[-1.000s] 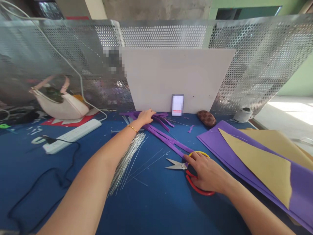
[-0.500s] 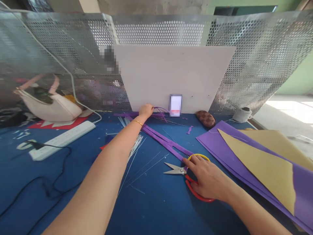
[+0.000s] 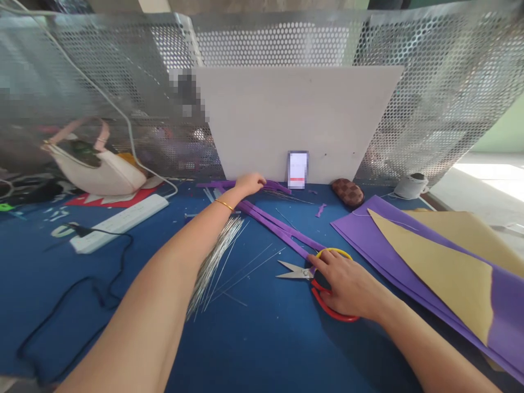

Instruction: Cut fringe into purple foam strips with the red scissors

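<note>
At the back of the table my left hand (image 3: 250, 184) hovers over a pile of purple strips (image 3: 280, 188), its fingers loosely bent and apart, with nothing visible in them. My right hand (image 3: 347, 281) is closed round the handles of the scissors (image 3: 297, 271), one yellow and one red. The blades stand apart and point left. Two long purple strips (image 3: 282, 226) run slantwise from under my left wrist to the right thumb, where their ends are partly hidden. Beside my left forearm lies a bundle of thin metal wires (image 3: 219, 256).
Folded purple sheets (image 3: 352, 224) and tan sheets (image 3: 442, 267) lie at the right. A white board (image 3: 303, 120) leans behind a lit phone (image 3: 297, 170); a checkered pouch (image 3: 347, 192) and white spool (image 3: 410, 186) stand nearby. Leftward are a power strip (image 3: 123, 221), black cable (image 3: 123, 256) and handbag (image 3: 98, 169).
My left hand has lowered the thin purple strips onto the pile and loosened from them. My right hand keeps the scissors in place. The view has shifted slightly.
</note>
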A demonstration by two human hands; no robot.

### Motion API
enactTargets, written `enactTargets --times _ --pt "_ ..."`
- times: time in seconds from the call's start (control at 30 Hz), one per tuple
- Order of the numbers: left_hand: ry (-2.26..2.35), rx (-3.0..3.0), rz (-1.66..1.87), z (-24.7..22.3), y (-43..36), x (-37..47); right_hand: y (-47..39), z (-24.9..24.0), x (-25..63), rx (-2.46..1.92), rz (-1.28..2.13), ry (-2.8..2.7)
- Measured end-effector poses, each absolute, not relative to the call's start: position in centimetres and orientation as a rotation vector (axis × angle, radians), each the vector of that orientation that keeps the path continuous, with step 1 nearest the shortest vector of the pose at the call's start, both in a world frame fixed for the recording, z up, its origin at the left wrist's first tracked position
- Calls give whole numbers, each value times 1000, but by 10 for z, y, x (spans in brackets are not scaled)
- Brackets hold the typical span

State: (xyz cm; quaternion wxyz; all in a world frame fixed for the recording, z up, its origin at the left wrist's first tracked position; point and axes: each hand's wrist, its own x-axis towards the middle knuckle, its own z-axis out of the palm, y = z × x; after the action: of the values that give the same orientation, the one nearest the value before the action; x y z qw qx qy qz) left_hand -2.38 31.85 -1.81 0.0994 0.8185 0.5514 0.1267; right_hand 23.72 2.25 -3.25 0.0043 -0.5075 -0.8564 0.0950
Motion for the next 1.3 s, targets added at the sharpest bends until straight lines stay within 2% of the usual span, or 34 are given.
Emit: enactTargets --times 0.3,0.87,1.07,1.3 --pt "1175 2628 265 -44 220 10 22 -31 237 -1575 203 -2736" --pt "1148 2667 299 -36 191 21 23 -27 238 -1600 168 -2792" --pt "1336 2662 598 -23 166 27 21 -26 238 -1604 204 -2747" --pt "1401 2662 885 -5 93 44 20 -25 241 -1563 389 -2624"
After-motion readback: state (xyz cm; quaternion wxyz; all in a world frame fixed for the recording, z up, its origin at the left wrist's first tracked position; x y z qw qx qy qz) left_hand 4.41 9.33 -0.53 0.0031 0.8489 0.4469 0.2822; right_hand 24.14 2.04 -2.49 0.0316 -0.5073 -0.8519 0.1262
